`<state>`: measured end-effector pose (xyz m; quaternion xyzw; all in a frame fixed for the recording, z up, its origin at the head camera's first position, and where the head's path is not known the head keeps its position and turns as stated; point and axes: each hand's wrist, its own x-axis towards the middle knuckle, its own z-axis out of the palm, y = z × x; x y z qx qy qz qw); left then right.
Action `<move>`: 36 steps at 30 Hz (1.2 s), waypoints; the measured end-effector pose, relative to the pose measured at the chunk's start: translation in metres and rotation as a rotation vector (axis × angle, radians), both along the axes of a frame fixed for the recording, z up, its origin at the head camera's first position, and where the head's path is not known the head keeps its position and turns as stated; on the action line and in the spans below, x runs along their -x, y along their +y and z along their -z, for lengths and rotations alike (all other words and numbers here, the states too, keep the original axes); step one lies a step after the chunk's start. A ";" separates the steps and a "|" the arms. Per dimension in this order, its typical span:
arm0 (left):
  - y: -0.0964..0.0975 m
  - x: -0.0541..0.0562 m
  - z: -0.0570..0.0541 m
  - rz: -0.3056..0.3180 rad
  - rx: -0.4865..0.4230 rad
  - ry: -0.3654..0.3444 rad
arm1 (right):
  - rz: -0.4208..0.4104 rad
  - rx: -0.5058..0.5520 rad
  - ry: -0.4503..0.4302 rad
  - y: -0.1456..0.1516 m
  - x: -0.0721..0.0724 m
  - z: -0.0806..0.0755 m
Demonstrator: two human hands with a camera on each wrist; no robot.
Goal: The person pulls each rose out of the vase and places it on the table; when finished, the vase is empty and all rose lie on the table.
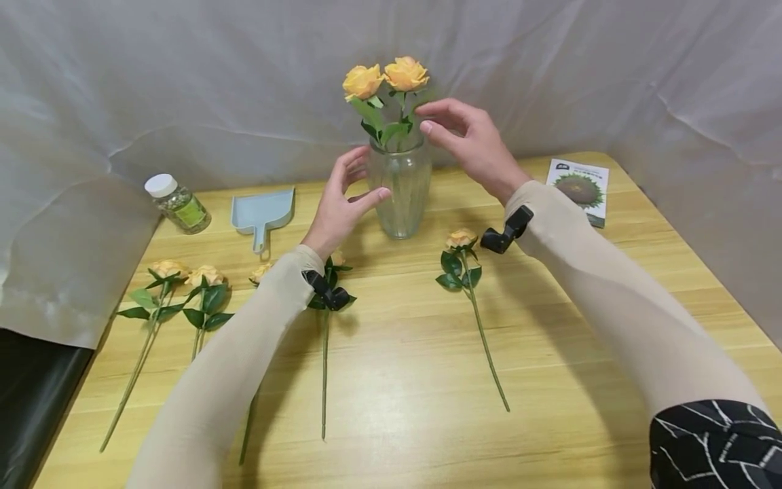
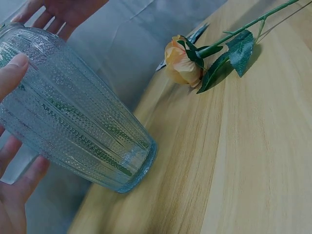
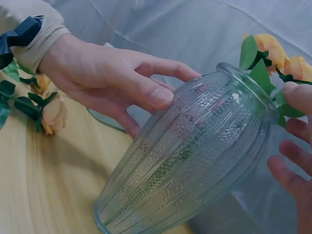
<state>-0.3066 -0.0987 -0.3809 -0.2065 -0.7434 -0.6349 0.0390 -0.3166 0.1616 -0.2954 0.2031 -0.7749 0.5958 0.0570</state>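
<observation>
A clear ribbed glass vase stands upright at the back of the table, two yellow-orange roses in its mouth. Their green stems show through the textured glass. My left hand holds the vase's left side, thumb toward the front and fingers curved behind. Beside the leaves above the rim, my right hand has its thumb and forefinger apart, nothing gripped between them. In the right wrist view, its fingertips are next to the vase's rim. One loose rose lies right of the vase, its stem toward the front.
More roses lie at left, some partly hidden under my left arm. A white-lidded jar lies tilted at the back left, near a light-blue dustpan. At the back right is a packet with a sunflower picture. Grey cloth hangs behind the table.
</observation>
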 end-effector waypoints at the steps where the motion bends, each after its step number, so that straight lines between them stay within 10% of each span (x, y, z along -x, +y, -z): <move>1: 0.000 0.000 0.000 0.002 0.001 0.002 | -0.011 -0.004 -0.008 0.000 0.001 0.000; 17: -0.002 -0.001 0.000 -0.007 0.010 0.010 | -0.037 -0.060 -0.015 -0.020 0.007 0.003; 25: -0.003 -0.002 0.000 -0.006 0.002 0.006 | -0.026 0.119 0.001 -0.024 0.009 0.003; 36: -0.005 -0.005 -0.002 -0.003 0.008 -0.001 | -0.082 -0.027 0.032 -0.030 0.008 -0.003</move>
